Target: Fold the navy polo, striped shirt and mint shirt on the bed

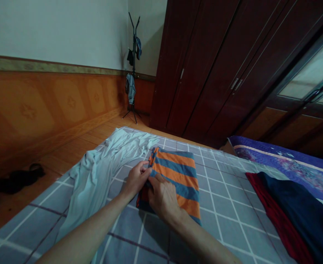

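Note:
An orange and blue-grey striped cloth (182, 174), folded into a rough rectangle, lies on the checked grey bed cover (222, 198). At its left edge my left hand (136, 178) pinches the fabric between thumb and fingers. Close beside it, my right hand (163, 194) rests over the left part of the cloth with its fingers curled onto the fabric; its fingertips are partly hidden. Left of the striped cloth a crumpled pale garment (95, 176) stretches along the bed's edge.
Dark blue and red cloths (290, 205) lie at the right, near a purple patterned cover (282, 154). Beyond the bed stand a dark red wardrobe (202, 69) and a coat rack (134, 66) with hanging items. Black items (15, 181) lie on the floor at left.

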`<state>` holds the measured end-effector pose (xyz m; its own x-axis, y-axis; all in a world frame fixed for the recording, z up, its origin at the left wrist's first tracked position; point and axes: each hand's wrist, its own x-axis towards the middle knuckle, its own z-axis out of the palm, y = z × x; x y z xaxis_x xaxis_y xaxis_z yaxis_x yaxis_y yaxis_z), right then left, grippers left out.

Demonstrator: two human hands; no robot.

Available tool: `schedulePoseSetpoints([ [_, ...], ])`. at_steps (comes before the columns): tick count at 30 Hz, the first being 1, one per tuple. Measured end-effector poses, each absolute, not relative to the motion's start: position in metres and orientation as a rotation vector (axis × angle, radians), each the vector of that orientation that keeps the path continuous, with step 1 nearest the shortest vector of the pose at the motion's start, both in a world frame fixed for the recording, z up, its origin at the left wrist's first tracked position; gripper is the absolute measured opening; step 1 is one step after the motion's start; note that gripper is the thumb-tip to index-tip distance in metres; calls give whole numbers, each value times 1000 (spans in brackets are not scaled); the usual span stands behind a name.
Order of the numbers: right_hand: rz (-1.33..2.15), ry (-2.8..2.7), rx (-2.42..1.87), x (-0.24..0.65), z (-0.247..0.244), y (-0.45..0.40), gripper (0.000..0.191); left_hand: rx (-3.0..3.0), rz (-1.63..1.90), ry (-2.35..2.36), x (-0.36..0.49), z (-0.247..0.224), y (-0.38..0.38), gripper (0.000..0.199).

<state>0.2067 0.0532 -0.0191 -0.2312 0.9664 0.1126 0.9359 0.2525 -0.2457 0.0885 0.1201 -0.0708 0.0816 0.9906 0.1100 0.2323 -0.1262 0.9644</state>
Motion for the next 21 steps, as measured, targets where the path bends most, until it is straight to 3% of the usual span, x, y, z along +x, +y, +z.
schedulePoseSetpoints([
  [8, 223, -2388, -1654, 203, -32, 37, 28, 1560, 1004, 1168, 86, -74, 124, 50],
  [11, 377, -2357, -1574, 209, -24, 43, 16, 1609, 994, 1224, 88, -76, 123, 49],
  [15, 616, -2093, -1625, 226, -1, 81, 22, 1706, 980, 1270, 89, -75, 118, 48],
  [21, 407, -1928, -1964, 231, 3, 167, 31, 1830, 940, 1420, 94, -68, 111, 45],
])
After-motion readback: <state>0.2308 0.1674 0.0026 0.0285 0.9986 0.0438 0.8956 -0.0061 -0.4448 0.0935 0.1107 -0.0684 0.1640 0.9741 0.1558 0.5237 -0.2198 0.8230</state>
